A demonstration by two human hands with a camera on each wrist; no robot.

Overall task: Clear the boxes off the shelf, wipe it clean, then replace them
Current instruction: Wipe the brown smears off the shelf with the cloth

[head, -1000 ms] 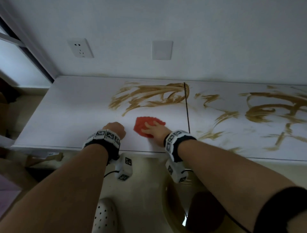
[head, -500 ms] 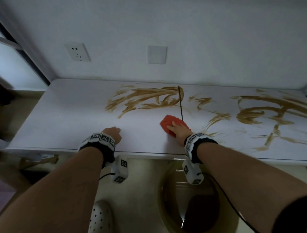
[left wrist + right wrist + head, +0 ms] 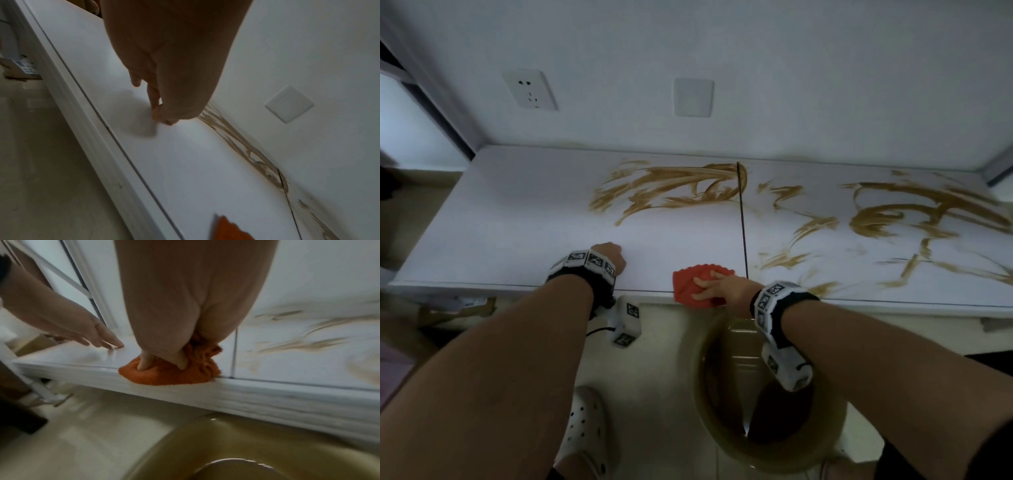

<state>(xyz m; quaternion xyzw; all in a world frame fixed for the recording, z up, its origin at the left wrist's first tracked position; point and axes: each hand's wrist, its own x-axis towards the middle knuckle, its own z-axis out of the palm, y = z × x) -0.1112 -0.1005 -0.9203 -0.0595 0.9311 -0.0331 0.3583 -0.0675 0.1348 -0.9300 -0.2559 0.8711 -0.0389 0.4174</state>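
We lean over the white shelf (image 3: 524, 219), a broad, rigid top with no boxes on it in these views, so we judge the clearing done and the wiping under way. It looks smooth and hard, a surface that lets a cloth glide and takes firm pressure without giving. Brown smears (image 3: 674, 190) streak its back and much of its right half, while the near left part looks clean; a dark seam (image 3: 742, 219) divides the two panels. Below the front edge stands a round basin (image 3: 774, 459) of murky water. Our right hand (image 3: 717, 286) presses the orange cloth (image 3: 691, 284) at the front edge, just left of the seam, its fingers dug into the folds and part of the cloth hanging over the lip. The cloth is soft and bunches readily, so we judge it best held from above with the palm flat and the fingers gathering its middle. Our left hand (image 3: 607, 255) holds nothing, its straight fingertips (image 3: 115, 344) touching the clean shelf.
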